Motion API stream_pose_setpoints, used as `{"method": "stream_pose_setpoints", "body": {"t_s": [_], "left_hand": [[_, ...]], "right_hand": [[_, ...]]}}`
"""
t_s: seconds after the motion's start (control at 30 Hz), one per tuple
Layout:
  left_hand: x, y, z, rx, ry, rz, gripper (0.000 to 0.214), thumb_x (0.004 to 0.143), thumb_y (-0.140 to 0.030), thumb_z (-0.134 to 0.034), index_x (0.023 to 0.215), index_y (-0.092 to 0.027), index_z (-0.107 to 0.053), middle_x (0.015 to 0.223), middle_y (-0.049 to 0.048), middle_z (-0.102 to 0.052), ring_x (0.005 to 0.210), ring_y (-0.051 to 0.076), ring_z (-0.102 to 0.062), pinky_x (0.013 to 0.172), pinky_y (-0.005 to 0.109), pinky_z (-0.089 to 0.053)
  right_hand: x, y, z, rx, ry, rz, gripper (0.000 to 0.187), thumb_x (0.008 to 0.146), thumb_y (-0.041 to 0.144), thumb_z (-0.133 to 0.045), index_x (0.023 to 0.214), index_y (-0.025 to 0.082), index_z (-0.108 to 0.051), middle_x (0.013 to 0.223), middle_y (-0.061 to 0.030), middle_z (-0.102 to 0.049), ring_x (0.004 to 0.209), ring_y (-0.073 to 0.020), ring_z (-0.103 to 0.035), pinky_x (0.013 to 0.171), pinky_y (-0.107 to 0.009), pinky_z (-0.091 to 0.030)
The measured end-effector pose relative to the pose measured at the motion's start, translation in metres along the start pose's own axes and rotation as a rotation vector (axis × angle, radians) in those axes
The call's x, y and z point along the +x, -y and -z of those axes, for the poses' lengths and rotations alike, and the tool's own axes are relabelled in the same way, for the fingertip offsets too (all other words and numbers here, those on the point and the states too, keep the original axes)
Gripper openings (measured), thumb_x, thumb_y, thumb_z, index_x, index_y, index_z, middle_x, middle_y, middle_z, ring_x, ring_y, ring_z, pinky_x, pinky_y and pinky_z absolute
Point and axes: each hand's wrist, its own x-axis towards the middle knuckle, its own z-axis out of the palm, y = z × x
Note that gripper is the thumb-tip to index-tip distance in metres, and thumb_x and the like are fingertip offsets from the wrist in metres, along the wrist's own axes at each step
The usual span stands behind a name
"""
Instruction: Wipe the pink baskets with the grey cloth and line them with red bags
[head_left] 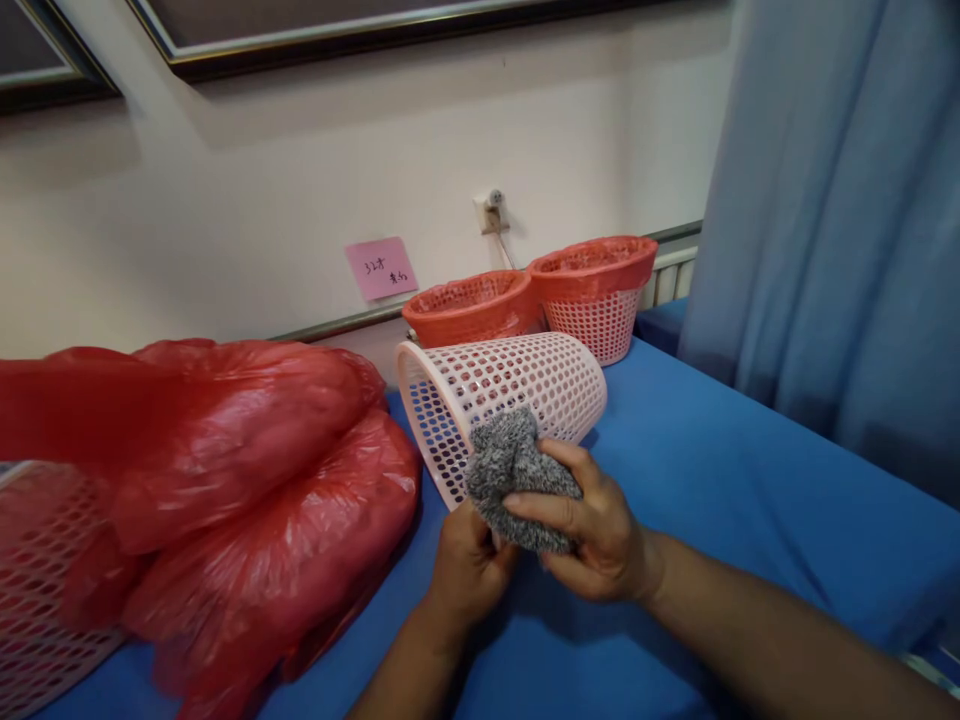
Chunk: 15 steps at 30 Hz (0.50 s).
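A pale pink perforated wastebasket (pixel 517 375) lies tilted on its side over the blue-covered surface, its open mouth facing left. My left hand (pixel 469 565) is closed on the near edge of its rim; the cloth partly hides those fingers. In my right hand (pixel 600 520) is a bunched grey speckled cleaning cloth (pixel 517 490), pressed against the basket's outside near the rim. Thumb and fingers are wrapped round the cloth.
Two baskets lined with red bags, one left (pixel 472 305) and one right (pixel 592 300), stand by the wall. Filled red plastic bags (pixel 277 490) lie at left beside another pink basket (pixel 52 590). A blue curtain (pixel 840 220) hangs at right above the blue sheet (pixel 720 480).
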Motion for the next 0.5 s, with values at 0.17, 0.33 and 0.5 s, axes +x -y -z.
{"method": "stream_pose_setpoints", "body": {"t_s": [0.17,0.33,0.5], "left_hand": [[0.005,-0.007,0.0,0.08,0.032,0.001,0.021,0.096,-0.02,-0.056,0.108,-0.018,-0.073,0.102,0.0098,-0.077,0.093,0.023,-0.074,0.081,0.033,-0.06],[0.007,-0.01,-0.002,0.109,0.102,-0.019,0.023,0.094,-0.015,-0.055,0.108,-0.02,-0.073,0.106,0.0095,-0.077,0.095,0.023,-0.074,0.085,0.035,-0.061],[0.007,-0.004,-0.003,0.092,0.133,0.022,0.027,0.088,-0.014,-0.059,0.108,-0.022,-0.076,0.107,0.0086,-0.077,0.094,0.024,-0.074,0.083,0.035,-0.062]], "right_hand": [[0.011,-0.069,0.02,-0.186,-0.448,-0.562,0.043,0.078,0.021,-0.062,0.12,0.023,-0.072,0.13,-0.0107,-0.06,0.125,-0.0292,-0.059,0.113,-0.053,-0.045],[0.015,-0.104,0.034,-0.007,-0.675,-0.933,0.05,0.076,0.031,-0.063,0.124,0.018,-0.068,0.116,-0.0103,-0.07,0.108,-0.029,-0.067,0.105,-0.057,-0.051],[0.007,-0.037,0.014,-0.054,-0.206,-0.289,0.054,0.075,0.016,-0.062,0.127,0.029,-0.067,0.146,-0.0073,-0.051,0.132,-0.0281,-0.057,0.113,-0.048,-0.047]]}}
